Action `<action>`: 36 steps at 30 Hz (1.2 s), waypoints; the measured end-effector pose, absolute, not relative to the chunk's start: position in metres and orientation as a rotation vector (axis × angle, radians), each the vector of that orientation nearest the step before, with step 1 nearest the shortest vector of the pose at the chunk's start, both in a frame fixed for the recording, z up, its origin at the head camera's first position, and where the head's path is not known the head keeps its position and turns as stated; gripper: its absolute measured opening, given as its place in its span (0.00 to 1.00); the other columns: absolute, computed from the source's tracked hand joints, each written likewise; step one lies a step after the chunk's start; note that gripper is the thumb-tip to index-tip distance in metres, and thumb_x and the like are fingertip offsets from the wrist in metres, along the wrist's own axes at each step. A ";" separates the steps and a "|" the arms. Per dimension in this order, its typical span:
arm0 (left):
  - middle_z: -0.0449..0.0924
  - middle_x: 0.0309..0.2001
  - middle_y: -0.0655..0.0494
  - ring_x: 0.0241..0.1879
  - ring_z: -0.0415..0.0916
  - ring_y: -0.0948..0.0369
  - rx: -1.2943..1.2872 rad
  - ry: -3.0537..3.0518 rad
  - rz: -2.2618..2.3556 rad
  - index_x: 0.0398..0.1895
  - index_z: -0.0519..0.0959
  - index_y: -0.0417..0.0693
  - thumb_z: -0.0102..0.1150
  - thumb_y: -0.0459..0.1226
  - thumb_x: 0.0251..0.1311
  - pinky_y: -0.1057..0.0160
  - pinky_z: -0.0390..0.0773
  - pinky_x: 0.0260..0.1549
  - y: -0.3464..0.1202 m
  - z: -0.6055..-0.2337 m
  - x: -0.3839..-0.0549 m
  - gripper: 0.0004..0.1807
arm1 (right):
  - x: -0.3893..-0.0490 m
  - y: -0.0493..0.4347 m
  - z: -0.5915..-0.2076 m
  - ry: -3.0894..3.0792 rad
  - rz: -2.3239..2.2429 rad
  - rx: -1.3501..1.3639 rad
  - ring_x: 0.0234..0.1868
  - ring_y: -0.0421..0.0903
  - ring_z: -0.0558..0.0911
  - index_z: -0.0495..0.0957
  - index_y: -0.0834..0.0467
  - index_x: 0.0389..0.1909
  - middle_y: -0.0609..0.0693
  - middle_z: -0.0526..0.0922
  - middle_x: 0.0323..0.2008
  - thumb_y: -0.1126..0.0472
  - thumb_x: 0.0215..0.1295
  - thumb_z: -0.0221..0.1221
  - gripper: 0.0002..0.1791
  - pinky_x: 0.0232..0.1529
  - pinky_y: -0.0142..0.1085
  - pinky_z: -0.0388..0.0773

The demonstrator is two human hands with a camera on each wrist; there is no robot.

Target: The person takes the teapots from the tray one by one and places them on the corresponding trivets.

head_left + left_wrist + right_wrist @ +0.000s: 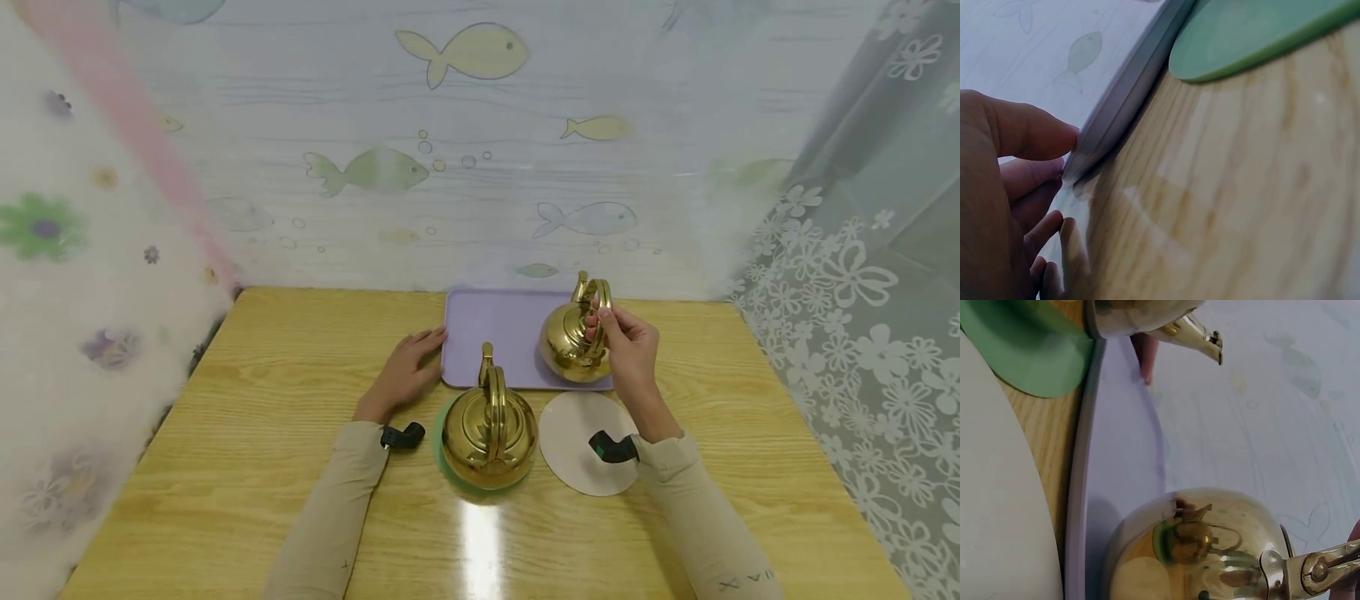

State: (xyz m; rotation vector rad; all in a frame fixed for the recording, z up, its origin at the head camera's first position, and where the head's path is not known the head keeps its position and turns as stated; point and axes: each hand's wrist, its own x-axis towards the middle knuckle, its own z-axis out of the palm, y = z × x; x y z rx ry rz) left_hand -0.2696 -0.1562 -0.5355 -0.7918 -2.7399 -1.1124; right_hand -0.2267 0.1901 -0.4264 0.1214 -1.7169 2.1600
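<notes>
My right hand (636,354) grips the upright handle of a shiny gold teapot (564,343). This teapot is over the right end of a purple tray (491,329), its spout pointing away from me; I cannot tell whether its base touches the tray. My left hand (405,371) lies at the tray's left edge, fingers fairly straight. In the left wrist view, the thumb and fingertips (1060,140) touch the tray's corner. A second gold teapot (468,442) stands on a green round mat (441,450), spout also forward. Its base hides most of that mat.
A whitish round mat (573,433) lies right of the green one, in front of the tray and partly under the right wrist camera. The wooden table (300,350) meets a fish-patterned curtain (360,225) behind the tray. Patterned curtains hang at both sides.
</notes>
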 end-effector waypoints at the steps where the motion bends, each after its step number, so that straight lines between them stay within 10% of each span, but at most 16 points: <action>1: 0.65 0.75 0.45 0.76 0.57 0.41 -0.791 -2.740 -1.116 0.74 0.67 0.38 0.56 0.40 0.62 0.43 0.43 0.79 -0.156 -0.535 -0.269 0.35 | -0.226 0.190 -0.426 -1.710 2.164 0.123 0.26 0.39 0.83 0.74 0.83 0.55 0.49 0.88 0.29 0.66 0.74 0.56 0.21 0.32 0.28 0.84; 36: 0.65 0.75 0.46 0.76 0.57 0.42 -0.789 -2.754 -1.096 0.74 0.67 0.40 0.56 0.41 0.63 0.43 0.44 0.79 -0.157 -0.537 -0.273 0.35 | -0.204 0.184 -0.425 -1.649 2.200 0.112 0.26 0.39 0.84 0.80 0.78 0.51 0.53 0.89 0.34 0.69 0.73 0.56 0.16 0.33 0.28 0.85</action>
